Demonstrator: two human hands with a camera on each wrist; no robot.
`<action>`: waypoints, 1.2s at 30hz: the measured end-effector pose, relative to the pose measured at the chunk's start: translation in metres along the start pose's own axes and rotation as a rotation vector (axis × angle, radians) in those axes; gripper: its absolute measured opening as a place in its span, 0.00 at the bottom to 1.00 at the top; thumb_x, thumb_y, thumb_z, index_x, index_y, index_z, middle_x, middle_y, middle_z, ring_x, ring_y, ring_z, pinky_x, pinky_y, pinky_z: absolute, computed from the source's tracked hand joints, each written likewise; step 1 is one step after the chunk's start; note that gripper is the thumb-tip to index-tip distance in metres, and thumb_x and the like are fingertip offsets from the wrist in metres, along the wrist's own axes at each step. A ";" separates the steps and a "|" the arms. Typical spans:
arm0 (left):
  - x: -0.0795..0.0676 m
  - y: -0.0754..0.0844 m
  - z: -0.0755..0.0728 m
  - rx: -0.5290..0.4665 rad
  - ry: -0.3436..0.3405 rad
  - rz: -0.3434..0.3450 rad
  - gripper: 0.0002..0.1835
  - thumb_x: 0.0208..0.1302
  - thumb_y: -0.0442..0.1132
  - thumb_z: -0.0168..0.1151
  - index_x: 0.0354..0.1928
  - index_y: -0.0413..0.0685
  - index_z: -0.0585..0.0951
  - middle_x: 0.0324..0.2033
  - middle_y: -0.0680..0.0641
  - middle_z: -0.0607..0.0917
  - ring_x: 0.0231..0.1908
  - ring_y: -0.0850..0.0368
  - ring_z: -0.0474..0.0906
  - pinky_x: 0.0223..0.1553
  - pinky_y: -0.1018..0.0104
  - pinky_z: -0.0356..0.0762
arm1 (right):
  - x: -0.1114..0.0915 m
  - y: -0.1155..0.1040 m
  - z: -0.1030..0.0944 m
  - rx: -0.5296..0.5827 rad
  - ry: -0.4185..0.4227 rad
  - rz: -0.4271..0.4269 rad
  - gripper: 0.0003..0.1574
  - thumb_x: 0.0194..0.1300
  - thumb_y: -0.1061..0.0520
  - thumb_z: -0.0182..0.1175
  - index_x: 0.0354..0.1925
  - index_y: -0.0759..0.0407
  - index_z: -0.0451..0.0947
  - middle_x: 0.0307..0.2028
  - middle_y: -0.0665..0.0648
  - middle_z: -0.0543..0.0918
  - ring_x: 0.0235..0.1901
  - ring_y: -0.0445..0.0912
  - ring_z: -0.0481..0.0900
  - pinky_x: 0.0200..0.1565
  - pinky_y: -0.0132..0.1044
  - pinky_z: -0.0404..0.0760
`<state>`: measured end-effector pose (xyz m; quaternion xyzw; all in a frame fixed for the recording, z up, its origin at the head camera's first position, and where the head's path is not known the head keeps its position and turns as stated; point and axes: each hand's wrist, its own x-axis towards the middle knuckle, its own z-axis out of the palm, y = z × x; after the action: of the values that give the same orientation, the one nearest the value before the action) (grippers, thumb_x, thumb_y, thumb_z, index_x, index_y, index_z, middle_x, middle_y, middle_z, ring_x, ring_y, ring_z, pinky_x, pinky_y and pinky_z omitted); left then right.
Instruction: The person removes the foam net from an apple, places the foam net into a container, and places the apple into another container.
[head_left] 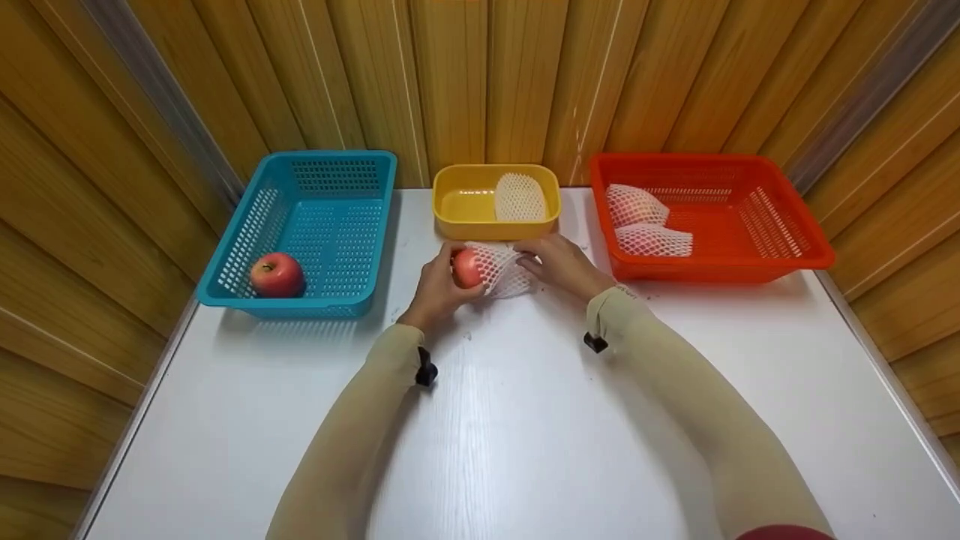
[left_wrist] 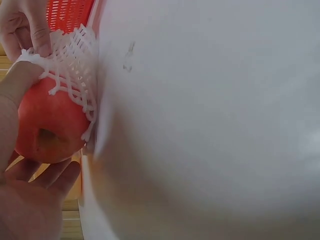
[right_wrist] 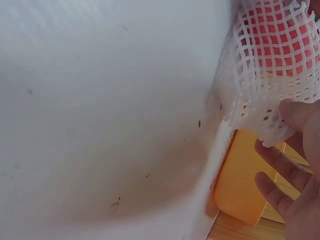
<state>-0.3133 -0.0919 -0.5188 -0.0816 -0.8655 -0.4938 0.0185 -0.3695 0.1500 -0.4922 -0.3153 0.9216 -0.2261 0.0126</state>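
Note:
A red apple (head_left: pixel 466 268) sits partly inside a white foam fruit net (head_left: pixel 501 268), just in front of the yellow basket. My left hand (head_left: pixel 441 287) holds the apple from its bare end, thumb on the near side and fingers behind it. In the left wrist view the apple (left_wrist: pixel 52 120) has its hollow end uncovered while the net (left_wrist: pixel 75 60) covers the other end. With thumb and fingers my right hand (head_left: pixel 559 264) pinches the net's free end; in the right wrist view that end of the net (right_wrist: pixel 272 122) hangs loose beyond the apple.
At the left a blue basket (head_left: pixel 360 262) holds one bare apple (head_left: pixel 277 275). The yellow basket (head_left: pixel 480 229) at the back has a flat foam net (head_left: pixel 520 198) in it. In the red basket (head_left: pixel 720 264) at the right lie two netted apples (head_left: pixel 636 205). Wooden panels (head_left: pixel 517 82) stand behind.

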 end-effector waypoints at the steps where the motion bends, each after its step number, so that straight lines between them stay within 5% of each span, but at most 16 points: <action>1: -0.001 0.000 -0.001 0.000 0.004 0.009 0.40 0.53 0.38 0.81 0.64 0.49 0.67 0.61 0.46 0.79 0.59 0.53 0.76 0.67 0.60 0.72 | 0.000 0.000 -0.001 0.004 -0.004 0.010 0.13 0.71 0.55 0.67 0.51 0.55 0.85 0.43 0.54 0.88 0.42 0.50 0.80 0.57 0.46 0.82; 8: -0.004 0.000 -0.007 0.013 0.014 0.040 0.41 0.53 0.40 0.81 0.64 0.49 0.66 0.60 0.45 0.80 0.57 0.51 0.77 0.63 0.58 0.76 | -0.001 0.003 -0.007 0.038 -0.016 0.030 0.11 0.70 0.54 0.67 0.50 0.52 0.85 0.42 0.51 0.87 0.42 0.49 0.79 0.58 0.44 0.81; 15: -0.010 -0.001 -0.016 0.063 0.017 0.053 0.40 0.52 0.41 0.82 0.66 0.60 0.70 0.59 0.49 0.78 0.59 0.51 0.73 0.60 0.53 0.78 | -0.001 0.005 -0.013 0.048 0.001 0.040 0.13 0.70 0.55 0.67 0.52 0.53 0.86 0.46 0.52 0.88 0.45 0.49 0.81 0.60 0.46 0.81; 24: -0.014 -0.008 -0.025 0.047 0.048 0.087 0.34 0.51 0.43 0.83 0.56 0.51 0.73 0.55 0.47 0.81 0.56 0.51 0.76 0.59 0.57 0.79 | -0.002 0.008 -0.019 0.074 0.010 0.039 0.25 0.70 0.57 0.67 0.64 0.50 0.81 0.59 0.52 0.84 0.58 0.51 0.81 0.66 0.50 0.75; 36: -0.021 -0.014 -0.032 0.045 0.046 0.045 0.33 0.50 0.44 0.84 0.51 0.48 0.71 0.53 0.47 0.84 0.55 0.51 0.78 0.59 0.57 0.80 | -0.002 0.007 -0.030 -0.014 0.063 0.001 0.16 0.70 0.56 0.67 0.55 0.57 0.86 0.51 0.58 0.88 0.47 0.55 0.84 0.58 0.49 0.82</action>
<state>-0.2969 -0.1294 -0.5168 -0.0894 -0.8736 -0.4756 0.0513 -0.3770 0.1687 -0.4682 -0.3077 0.9232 -0.2296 -0.0185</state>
